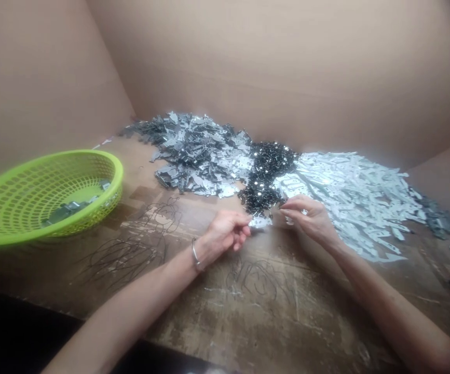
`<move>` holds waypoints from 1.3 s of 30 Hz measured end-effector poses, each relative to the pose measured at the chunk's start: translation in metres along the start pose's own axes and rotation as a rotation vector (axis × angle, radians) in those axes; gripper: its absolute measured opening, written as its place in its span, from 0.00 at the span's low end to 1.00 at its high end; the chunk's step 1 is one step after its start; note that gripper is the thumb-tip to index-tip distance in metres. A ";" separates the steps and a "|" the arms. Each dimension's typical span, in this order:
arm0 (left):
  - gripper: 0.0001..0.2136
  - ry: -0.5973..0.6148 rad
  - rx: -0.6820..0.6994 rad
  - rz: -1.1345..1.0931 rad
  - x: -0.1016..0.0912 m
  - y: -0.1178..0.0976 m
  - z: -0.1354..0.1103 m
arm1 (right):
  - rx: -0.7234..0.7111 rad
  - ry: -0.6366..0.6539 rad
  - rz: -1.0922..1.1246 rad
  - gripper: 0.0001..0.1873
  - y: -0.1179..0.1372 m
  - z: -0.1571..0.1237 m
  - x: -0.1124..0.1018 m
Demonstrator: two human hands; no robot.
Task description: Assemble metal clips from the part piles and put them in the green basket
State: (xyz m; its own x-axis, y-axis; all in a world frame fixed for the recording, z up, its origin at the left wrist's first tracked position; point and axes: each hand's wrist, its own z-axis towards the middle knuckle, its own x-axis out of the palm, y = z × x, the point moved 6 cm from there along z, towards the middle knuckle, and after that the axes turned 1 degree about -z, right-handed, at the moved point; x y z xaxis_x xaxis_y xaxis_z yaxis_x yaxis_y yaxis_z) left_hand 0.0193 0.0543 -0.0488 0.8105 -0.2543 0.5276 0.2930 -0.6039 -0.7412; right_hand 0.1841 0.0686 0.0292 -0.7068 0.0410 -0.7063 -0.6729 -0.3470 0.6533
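My left hand [228, 229], with a metal bangle at its wrist, is closed on a small flat metal plate [261, 223] that sticks out to the right of the fingers. Facing it, my right hand [306, 215] has thumb and fingertips pinched together; whatever lies between them is too small to make out. Just beyond both hands is a heap of small dark rivet-like pins [261, 192]. Flat silver metal strips [349, 197] are piled beside and behind the right hand. A heap of grey bent metal plates [205, 156] lies farther back on the left.
A yellow-green plastic basket [118, 174] stands at the left with a few metal parts [69, 210] inside. Thin dark wires or scribbled lines [139, 244] mark the worn tabletop [225, 322]. Brown board walls [267, 67] enclose the back and sides. Darker parts [438, 215] lie at the far right.
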 end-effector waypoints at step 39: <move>0.08 -0.040 0.020 0.064 0.001 0.001 -0.001 | -0.132 0.344 -0.007 0.07 0.015 0.006 0.011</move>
State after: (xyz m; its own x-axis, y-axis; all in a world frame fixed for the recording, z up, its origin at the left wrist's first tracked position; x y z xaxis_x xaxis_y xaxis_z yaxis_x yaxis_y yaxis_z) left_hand 0.0200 0.0523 -0.0487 0.8474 -0.2617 0.4620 0.2492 -0.5722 -0.7813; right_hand 0.1645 0.0693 0.0330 -0.5725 -0.2656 -0.7757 -0.6275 -0.4669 0.6230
